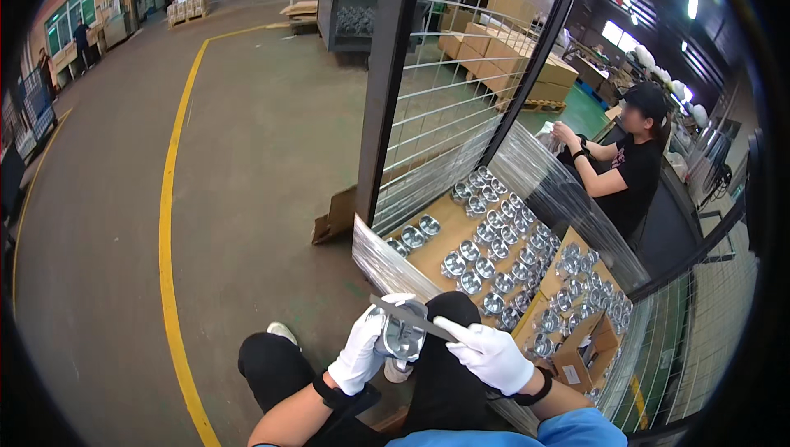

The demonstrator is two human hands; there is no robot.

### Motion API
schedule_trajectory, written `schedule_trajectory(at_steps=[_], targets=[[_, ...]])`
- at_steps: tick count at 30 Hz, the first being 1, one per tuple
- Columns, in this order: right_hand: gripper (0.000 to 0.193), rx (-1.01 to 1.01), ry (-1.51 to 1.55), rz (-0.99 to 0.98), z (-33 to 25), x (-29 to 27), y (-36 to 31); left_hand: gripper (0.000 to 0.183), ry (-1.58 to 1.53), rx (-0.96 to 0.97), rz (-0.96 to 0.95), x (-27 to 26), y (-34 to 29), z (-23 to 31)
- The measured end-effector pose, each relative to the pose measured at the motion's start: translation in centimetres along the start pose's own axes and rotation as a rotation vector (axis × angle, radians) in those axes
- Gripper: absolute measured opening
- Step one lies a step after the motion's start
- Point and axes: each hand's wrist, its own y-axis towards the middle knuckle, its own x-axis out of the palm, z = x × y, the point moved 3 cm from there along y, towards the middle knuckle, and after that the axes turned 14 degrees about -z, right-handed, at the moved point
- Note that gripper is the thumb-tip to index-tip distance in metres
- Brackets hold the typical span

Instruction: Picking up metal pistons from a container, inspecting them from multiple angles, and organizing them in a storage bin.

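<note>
My left hand (359, 355), in a white glove, is closed around a round silver metal casting (401, 340) above my knees. A long, flat grey file (413, 318) lies across the top of this casting. Its near-right end is gripped by my right hand (495, 358), also gloved in white. The file's far end reaches over to the fingers of my left hand. Part of the casting is hidden behind the file and the glove.
Rows of similar castings (470, 282) stand on a cardboard-covered surface (429, 264) at right, beside a small open carton (571, 362). Plastic film (395, 262) edges it. A black post (387, 101) and wire mesh rise behind. A co-worker (638, 167) works beyond the film.
</note>
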Motion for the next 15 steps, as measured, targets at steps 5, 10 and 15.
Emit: schedule_trajectory(at_steps=[5,10,15], targets=[[0.043,0.037,0.036,-0.087,2.0,-0.3,-1.3,0.057,-0.034,-0.074,0.020,0.5,0.8,-1.4],[0.050,0.048,0.496,0.132,2.4,-2.2,-2.2,0.059,-0.268,-0.170,-0.184,1.5,2.0,-1.6],[0.051,0.498,0.925,0.548,6.6,-5.7,-10.2,0.057,-0.417,-0.259,-0.164,1.9,3.3,-2.0]])
